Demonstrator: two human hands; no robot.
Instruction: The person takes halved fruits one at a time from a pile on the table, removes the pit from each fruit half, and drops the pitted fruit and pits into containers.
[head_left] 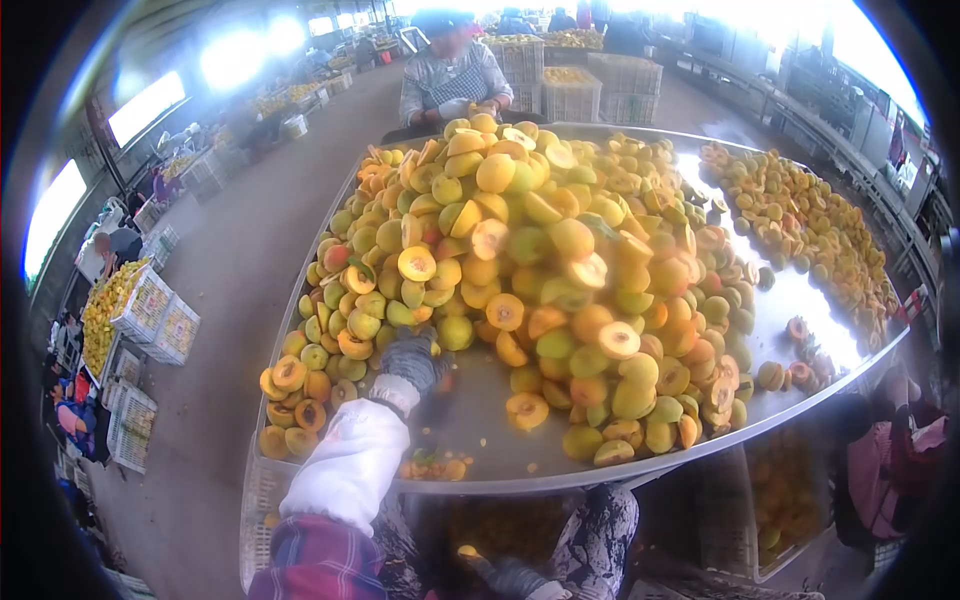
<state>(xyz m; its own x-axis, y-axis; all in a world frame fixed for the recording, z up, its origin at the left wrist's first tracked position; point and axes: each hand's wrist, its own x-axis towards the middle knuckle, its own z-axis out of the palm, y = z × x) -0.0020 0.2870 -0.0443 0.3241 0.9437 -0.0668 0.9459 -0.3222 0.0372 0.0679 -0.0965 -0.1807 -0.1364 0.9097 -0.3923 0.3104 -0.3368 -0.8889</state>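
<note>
A large heap of peaches (495,240), many cut in half and some with the stone showing, covers the metal table (480,400). My left hand (412,360), in a grey glove, reaches into the near left edge of the heap. Its fingers curl against the fruit, with a bit of yellow peach showing at the fingertips. Low in front of me, below the table edge, is my right hand (512,577), also gloved. Its fingers are bent, and a small yellow-orange piece (467,551) shows at their tip, too blurred to name.
Across the table sits another person (455,75). Separate peach halves (810,215) lie along the right side. Under the table stands a crate of fruit (785,500). Stacked crates (155,315) line the left, and more crates (625,85) stand behind.
</note>
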